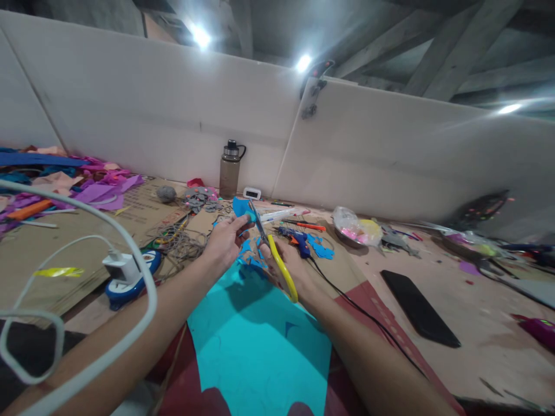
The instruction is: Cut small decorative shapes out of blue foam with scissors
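Observation:
My left hand [225,240] pinches a small piece of blue foam sheet [241,208], held up above the work surface. My right hand [291,267] is closed around yellow-handled scissors [272,249], whose blades point up toward the blue piece. Below both hands lies a large turquoise sheet [260,341] with blue offcuts [254,261] scattered at its far edge. A blue glue gun [297,238] lies just beyond my right hand, its black cord [359,309] trailing back along my right forearm.
A water bottle [229,169] stands at the white back wall. A black phone [418,307] lies to the right. Purple and pink scraps [91,188] pile at the left. A white charger [124,267] and cable sit on a blue disc at the near left. A foil bowl [353,228] holds coloured bits.

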{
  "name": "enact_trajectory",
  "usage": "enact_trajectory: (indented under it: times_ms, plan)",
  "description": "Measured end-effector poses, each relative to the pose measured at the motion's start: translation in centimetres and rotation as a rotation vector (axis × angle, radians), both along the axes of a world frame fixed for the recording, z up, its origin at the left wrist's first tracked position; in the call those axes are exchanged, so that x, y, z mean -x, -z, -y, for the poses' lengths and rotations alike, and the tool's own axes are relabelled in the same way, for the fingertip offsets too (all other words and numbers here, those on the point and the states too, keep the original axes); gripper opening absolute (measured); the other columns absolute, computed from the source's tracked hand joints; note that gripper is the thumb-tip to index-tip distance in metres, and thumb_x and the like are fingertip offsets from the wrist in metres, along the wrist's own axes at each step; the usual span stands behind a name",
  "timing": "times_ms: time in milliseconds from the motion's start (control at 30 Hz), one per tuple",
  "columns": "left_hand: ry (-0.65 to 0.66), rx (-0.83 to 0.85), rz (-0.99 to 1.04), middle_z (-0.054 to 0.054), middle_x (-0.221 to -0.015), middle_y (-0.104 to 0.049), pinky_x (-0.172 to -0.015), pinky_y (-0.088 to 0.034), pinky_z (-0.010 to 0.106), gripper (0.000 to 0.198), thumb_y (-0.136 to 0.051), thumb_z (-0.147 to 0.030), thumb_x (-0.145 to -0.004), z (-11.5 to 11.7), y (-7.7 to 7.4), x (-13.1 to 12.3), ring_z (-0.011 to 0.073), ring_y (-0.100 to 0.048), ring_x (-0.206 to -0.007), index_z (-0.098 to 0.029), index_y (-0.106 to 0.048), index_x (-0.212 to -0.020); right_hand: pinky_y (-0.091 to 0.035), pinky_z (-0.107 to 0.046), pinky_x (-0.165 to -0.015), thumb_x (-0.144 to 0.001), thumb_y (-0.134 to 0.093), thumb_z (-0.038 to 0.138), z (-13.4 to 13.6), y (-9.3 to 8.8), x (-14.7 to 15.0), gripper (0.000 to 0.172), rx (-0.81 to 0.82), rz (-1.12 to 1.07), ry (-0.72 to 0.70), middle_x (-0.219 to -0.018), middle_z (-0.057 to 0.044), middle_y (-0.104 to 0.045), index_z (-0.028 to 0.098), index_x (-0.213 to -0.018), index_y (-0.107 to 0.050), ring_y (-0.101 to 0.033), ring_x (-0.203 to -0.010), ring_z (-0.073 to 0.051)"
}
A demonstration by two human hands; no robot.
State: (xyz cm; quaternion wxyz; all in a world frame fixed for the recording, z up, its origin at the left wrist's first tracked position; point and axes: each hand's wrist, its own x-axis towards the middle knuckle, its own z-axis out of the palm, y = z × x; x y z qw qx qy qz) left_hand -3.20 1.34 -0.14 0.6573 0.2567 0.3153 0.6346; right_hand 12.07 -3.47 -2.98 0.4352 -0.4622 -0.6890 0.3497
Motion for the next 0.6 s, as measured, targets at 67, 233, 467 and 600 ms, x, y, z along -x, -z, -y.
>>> enact_trajectory:
  times_ms: [67, 233, 467, 600]
  plan:
    - [0.016, -0.021, -0.032, 0.000, -0.067, -0.067, -0.050, -0.041, 0.018, 0.014, -0.077, -0.011, -0.067, -0.2, 0.0, 0.2, 0.0090, -0.063, -0.062, -0.013, -0.064, -0.070, -0.038, -0.022, -0.048, -0.088, -0.055, 0.060, 0.1, -0.2, -0.1, 0.041, 0.009, 0.002, -0.010, -0.065, 0.003, -0.046, 0.019, -0.090, -0.057, -0.042, -0.051, -0.010]
    - [0.059, -0.081, -0.087, 0.002, -0.064, -0.066, -0.047, -0.036, 0.018, 0.014, -0.078, -0.013, -0.064, -0.8, 0.0, 0.5, 0.0086, -0.059, -0.057, -0.012, -0.063, -0.065, -0.038, -0.022, -0.048, -0.085, -0.058, 0.060, 0.3, -0.7, -0.3, 0.041, 0.035, 0.015, -0.006, -0.063, 0.003, -0.047, 0.019, -0.089, -0.057, -0.045, -0.053, -0.011]
    - [0.084, -0.098, -0.140, 0.002, -0.059, -0.063, -0.048, -0.035, 0.018, 0.019, -0.080, -0.012, -0.058, -0.9, -0.7, 1.0, 0.0086, -0.057, -0.055, -0.011, -0.062, -0.061, -0.036, -0.021, -0.047, -0.089, -0.053, 0.059, 0.9, -1.3, -0.6, 0.040, 0.043, 0.031, -0.033, -0.059, 0.005, -0.042, 0.020, -0.085, -0.052, -0.041, -0.050, -0.010]
    - [0.107, -0.117, -0.189, 0.002, -0.058, -0.063, -0.048, -0.034, 0.019, 0.021, -0.083, -0.015, -0.056, -0.9, -1.0, 1.4, 0.0087, -0.055, -0.054, -0.012, -0.062, -0.060, -0.033, -0.021, -0.044, -0.088, -0.054, 0.059, 1.2, -1.8, -0.5, 0.039, 0.100, 0.003, -0.054, -0.057, 0.006, -0.040, 0.020, -0.084, -0.050, -0.038, -0.046, -0.008]
